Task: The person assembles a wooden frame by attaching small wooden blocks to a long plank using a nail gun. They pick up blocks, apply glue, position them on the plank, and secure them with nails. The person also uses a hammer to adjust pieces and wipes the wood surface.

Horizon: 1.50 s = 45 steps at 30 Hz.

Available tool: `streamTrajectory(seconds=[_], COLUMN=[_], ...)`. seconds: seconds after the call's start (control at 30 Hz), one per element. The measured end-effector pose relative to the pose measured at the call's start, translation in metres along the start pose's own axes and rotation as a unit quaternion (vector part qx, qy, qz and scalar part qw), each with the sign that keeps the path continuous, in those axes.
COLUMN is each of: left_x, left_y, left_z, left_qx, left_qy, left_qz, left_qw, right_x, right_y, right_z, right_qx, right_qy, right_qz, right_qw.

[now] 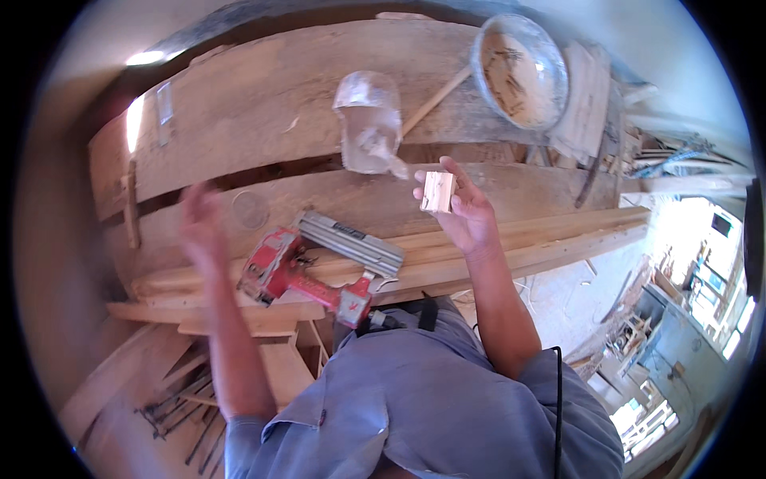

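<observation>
My right hand [471, 209] is closed around a small pale wooden block [438, 192], raised over the bench, fingers and thumb at its sides. My left hand [203, 226] hangs above the left part of the bench, smeared by motion, so its fingers cannot be read. Between the two hands, a red and grey nail gun [299, 285] lies on the boards at the near edge, its grey magazine [351, 241] slanting toward the right. Just beyond the right hand sits a cut-open translucent plastic container [369, 112], dusty, with whitish stuff in it.
A clear round basin [484, 68] holding dust and small dark bits stands at the far right, with a wooden stick [435, 101] leaning toward it. A long gap splits the bench planks [263, 88]. Long boards [519, 249] line the near edge; metal rods [191, 423] lie below left.
</observation>
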<state>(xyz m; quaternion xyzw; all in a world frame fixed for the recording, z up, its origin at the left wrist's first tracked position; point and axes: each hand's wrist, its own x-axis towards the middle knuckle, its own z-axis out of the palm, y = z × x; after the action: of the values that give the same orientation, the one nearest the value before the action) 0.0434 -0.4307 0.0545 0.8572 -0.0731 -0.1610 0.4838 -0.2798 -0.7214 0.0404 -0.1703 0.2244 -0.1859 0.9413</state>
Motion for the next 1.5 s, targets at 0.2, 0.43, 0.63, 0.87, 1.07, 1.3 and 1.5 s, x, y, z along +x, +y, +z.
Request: streamTrajectory(seconds=[0.2, 0.43, 0.63, 0.87, 1.07, 1.3, 1.5], left_x=[-0.103, -0.099, -0.098, -0.089, -0.074, -0.067, -0.064], left_y=[0.117, 0.078, 0.081, 0.089, 0.078, 0.078, 0.078], left_z=[0.123, 0.122, 0.109, 0.119, 0.138, 0.153, 0.169], left_qx=[0.044, -0.133, -0.285, 0.037, 0.105, 0.163, 0.21], left_qy=[-0.32, -0.307, -0.275, -0.205, -0.131, -0.134, -0.185], left_qz=[0.243, 0.061, -0.126, 0.022, 0.111, 0.123, 0.154], left_qw=[0.915, 0.94, 0.909, 0.978, 0.979, 0.97, 0.948], right_x=[0.011, 0.019, 0.05, 0.091, 0.09, 0.049, 0.024], right_y=[0.029, 0.024, 0.044, 0.056, 0.057, 0.042, 0.031], right_z=[0.064, 0.032, 0.018, 0.006, 0.008, 0.025, 0.057], right_qx=[-0.07, -0.418, -0.67, -0.639, -0.54, -0.494, -0.557], right_qy=[0.045, 0.268, 0.155, 0.138, 0.15, 0.117, 0.056], right_qz=[0.11, 0.084, -0.054, -0.167, -0.184, -0.188, -0.27], right_qw=[0.99, 0.864, 0.724, 0.738, 0.808, 0.841, 0.784])
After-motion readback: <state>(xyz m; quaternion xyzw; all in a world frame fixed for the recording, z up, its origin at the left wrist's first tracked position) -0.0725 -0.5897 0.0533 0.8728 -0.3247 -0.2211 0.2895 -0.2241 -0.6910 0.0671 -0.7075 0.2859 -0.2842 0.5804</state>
